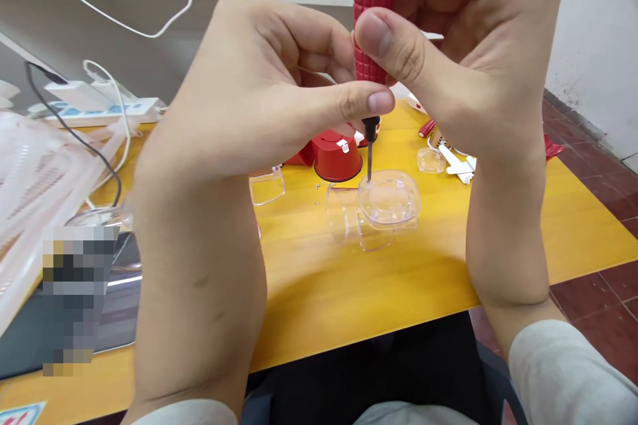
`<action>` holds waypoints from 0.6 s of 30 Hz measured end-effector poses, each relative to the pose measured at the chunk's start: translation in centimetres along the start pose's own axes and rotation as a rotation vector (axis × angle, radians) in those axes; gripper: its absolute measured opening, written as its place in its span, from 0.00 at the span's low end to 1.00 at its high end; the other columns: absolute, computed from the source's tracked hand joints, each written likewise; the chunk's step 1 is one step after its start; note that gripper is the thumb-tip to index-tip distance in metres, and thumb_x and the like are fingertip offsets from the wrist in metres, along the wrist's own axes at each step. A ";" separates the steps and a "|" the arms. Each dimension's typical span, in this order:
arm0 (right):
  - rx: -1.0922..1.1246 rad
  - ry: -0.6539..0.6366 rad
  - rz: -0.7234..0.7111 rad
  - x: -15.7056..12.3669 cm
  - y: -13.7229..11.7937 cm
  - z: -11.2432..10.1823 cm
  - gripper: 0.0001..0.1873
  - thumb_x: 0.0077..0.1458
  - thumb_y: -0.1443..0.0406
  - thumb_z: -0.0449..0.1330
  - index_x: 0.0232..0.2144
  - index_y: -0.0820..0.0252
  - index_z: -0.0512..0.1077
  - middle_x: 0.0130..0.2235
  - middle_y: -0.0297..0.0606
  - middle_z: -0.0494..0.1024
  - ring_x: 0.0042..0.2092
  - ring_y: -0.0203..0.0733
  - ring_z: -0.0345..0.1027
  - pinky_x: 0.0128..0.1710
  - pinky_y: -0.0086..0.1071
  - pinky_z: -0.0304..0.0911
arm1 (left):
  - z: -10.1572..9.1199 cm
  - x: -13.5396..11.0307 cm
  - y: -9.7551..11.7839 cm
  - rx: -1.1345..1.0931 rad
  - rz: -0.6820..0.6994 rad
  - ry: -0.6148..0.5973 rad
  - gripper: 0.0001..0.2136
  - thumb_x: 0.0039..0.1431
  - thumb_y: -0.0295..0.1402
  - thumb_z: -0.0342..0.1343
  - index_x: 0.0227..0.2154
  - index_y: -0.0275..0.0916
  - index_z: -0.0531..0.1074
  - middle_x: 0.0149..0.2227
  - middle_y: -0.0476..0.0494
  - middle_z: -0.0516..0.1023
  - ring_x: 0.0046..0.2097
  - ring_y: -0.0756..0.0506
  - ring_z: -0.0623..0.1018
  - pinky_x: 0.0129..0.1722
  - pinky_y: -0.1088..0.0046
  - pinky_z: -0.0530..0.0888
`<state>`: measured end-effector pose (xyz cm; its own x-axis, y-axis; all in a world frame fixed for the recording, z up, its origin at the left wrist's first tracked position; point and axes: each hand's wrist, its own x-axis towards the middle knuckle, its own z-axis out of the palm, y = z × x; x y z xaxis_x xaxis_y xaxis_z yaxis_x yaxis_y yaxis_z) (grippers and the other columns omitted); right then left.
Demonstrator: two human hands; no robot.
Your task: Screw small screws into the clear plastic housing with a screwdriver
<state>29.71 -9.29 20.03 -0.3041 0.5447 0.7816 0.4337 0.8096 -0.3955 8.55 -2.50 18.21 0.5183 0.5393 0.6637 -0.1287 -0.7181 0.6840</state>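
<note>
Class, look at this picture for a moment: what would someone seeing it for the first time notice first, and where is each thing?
The red-handled screwdriver stands out first, upright at the centre, held between the left hand and right hand. Its tip rests on a clear plastic lid just below. Behind the lid, a red plastic part stands out against the bright yellow table.

This looks like a small workroom: a yellow table point(309, 292) with a power strip point(100, 111) at upper left, and dark red floor tiles point(593, 299) at right.
</note>
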 end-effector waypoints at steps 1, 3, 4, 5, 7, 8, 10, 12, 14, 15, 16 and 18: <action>0.002 -0.005 -0.008 0.0 0.2 -0.1 0.23 0.80 0.59 0.63 0.66 0.69 0.79 0.62 0.39 0.87 0.54 0.29 0.82 0.57 0.25 0.82 | 0.2 -0.1 0.1 0.027 -0.026 0.003 0.08 0.54 0.36 0.85 0.29 0.51 0.90 0.27 0.45 0.86 0.24 0.36 0.84 0.17 0.59 0.75; -0.006 -0.029 -0.018 0.1 0.6 -0.2 0.22 0.80 0.58 0.62 0.66 0.67 0.79 0.63 0.36 0.87 0.57 0.29 0.83 0.61 0.26 0.84 | 0.4 -0.2 0.3 0.072 -0.080 0.012 0.06 0.56 0.37 0.83 0.30 0.51 0.90 0.25 0.46 0.84 0.22 0.39 0.82 0.14 0.64 0.69; -0.016 -0.041 -0.025 0.1 0.8 -0.3 0.22 0.81 0.58 0.62 0.66 0.66 0.79 0.64 0.34 0.87 0.59 0.30 0.84 0.64 0.26 0.84 | 0.4 -0.2 0.4 0.079 -0.091 0.028 0.06 0.56 0.37 0.82 0.30 0.50 0.90 0.24 0.46 0.84 0.22 0.40 0.80 0.13 0.65 0.66; -0.024 -0.046 -0.041 0.1 0.9 -0.4 0.22 0.81 0.58 0.61 0.67 0.65 0.79 0.64 0.33 0.87 0.61 0.29 0.84 0.65 0.26 0.85 | 0.4 -0.2 0.3 0.089 -0.091 0.040 0.06 0.56 0.37 0.83 0.30 0.49 0.90 0.24 0.46 0.84 0.21 0.41 0.79 0.13 0.66 0.65; -0.006 -0.043 -0.043 0.1 1.0 -0.3 0.23 0.81 0.58 0.60 0.68 0.65 0.80 0.66 0.32 0.87 0.65 0.30 0.85 0.69 0.26 0.85 | 0.3 -0.1 -0.1 0.102 -0.062 0.033 0.09 0.56 0.40 0.85 0.30 0.49 0.91 0.26 0.45 0.86 0.22 0.41 0.79 0.15 0.64 0.70; 0.023 -0.035 -0.037 0.1 1.0 -0.3 0.23 0.81 0.58 0.61 0.67 0.66 0.80 0.67 0.34 0.86 0.66 0.31 0.85 0.70 0.25 0.85 | 0.2 0.0 -0.4 0.100 -0.048 0.018 0.11 0.56 0.43 0.87 0.31 0.48 0.91 0.26 0.44 0.86 0.22 0.40 0.80 0.17 0.60 0.75; 0.073 -0.027 -0.020 0.0 0.8 -0.1 0.24 0.80 0.58 0.63 0.67 0.69 0.81 0.67 0.36 0.86 0.68 0.32 0.85 0.71 0.22 0.84 | -0.1 0.2 -1.1 0.056 -0.012 -0.004 0.17 0.55 0.50 0.89 0.32 0.46 0.91 0.27 0.41 0.86 0.21 0.39 0.80 0.21 0.51 0.82; 0.080 -0.038 0.013 0.0 0.5 0.0 0.26 0.80 0.57 0.64 0.68 0.70 0.81 0.68 0.38 0.86 0.68 0.31 0.84 0.71 0.19 0.82 | -0.2 0.3 -1.6 0.021 0.005 -0.024 0.18 0.54 0.53 0.89 0.33 0.45 0.92 0.26 0.39 0.87 0.21 0.38 0.79 0.21 0.49 0.83; 0.085 -0.054 0.044 0.0 0.3 -0.1 0.28 0.82 0.55 0.60 0.69 0.71 0.80 0.69 0.38 0.85 0.69 0.29 0.84 0.72 0.17 0.80 | -0.3 0.3 -1.9 0.017 0.005 -0.037 0.16 0.56 0.51 0.88 0.35 0.46 0.93 0.27 0.39 0.87 0.21 0.38 0.80 0.19 0.50 0.82; 0.095 -0.059 0.055 0.0 0.2 -0.1 0.29 0.83 0.53 0.58 0.70 0.71 0.80 0.70 0.37 0.85 0.70 0.29 0.83 0.73 0.18 0.80 | -0.2 0.2 -1.8 0.018 0.007 -0.040 0.15 0.57 0.50 0.88 0.35 0.47 0.94 0.27 0.40 0.88 0.21 0.37 0.80 0.18 0.50 0.82; 0.104 -0.059 0.057 0.0 0.2 -0.2 0.31 0.83 0.51 0.57 0.69 0.71 0.80 0.70 0.37 0.85 0.70 0.30 0.83 0.74 0.19 0.81 | -0.2 0.1 -1.7 0.021 0.002 -0.040 0.15 0.57 0.50 0.87 0.36 0.48 0.94 0.27 0.39 0.88 0.21 0.36 0.81 0.18 0.51 0.81; 0.099 -0.048 0.058 0.1 0.2 -0.3 0.33 0.82 0.49 0.58 0.69 0.71 0.81 0.68 0.38 0.86 0.69 0.33 0.85 0.72 0.21 0.82 | -0.1 -0.1 -1.2 0.035 -0.028 -0.026 0.15 0.57 0.50 0.88 0.37 0.49 0.94 0.28 0.38 0.89 0.23 0.33 0.83 0.16 0.53 0.78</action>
<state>30.02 -9.16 20.16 -0.3226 0.5994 0.7326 0.3666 0.7927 -0.4871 8.62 -1.62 17.33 0.5428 0.5483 0.6362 -0.0848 -0.7179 0.6910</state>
